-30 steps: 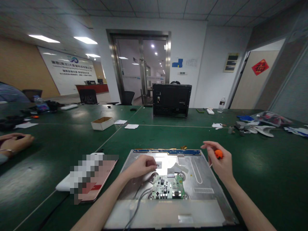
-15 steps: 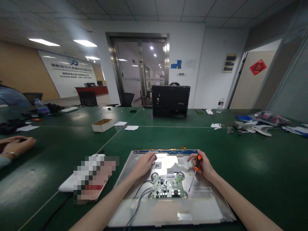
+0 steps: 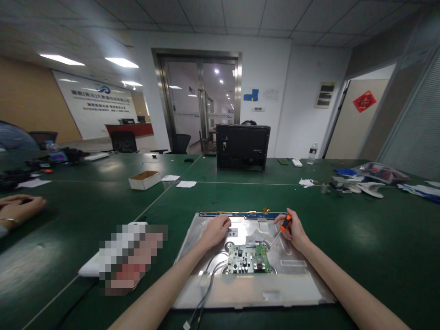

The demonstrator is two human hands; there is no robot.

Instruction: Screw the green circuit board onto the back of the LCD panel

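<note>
A flat metal-backed display panel (image 3: 295, 286) lies on the green table in front of me. It bears a green circuit board (image 3: 245, 257) at its middle and a long blue circuit strip (image 3: 256, 216) along its far edge. My right hand (image 3: 296, 231) grips a screwdriver (image 3: 286, 222) by its orange and black handle. The shaft slants down left toward the board's upper right corner; tip contact is unclear. My left hand (image 3: 217, 230) rests at the panel's far left, fingers curled together, their contents hidden. Dark cables (image 3: 209, 288) run from the board over the near edge.
Left of the panel lie a white object (image 3: 88, 265) and a pinkish blurred-out item (image 3: 147, 256). Another person's hands (image 3: 22, 208) are at the far left. Beyond stand an open white box (image 3: 145, 180), a black monitor casing (image 3: 242, 147) and a bottle (image 3: 312, 153).
The panel has shifted right and away from me, with both hands. The screwdriver has swung from steep to more slanted, its tip now higher near the board. The cable ends have come into view.
</note>
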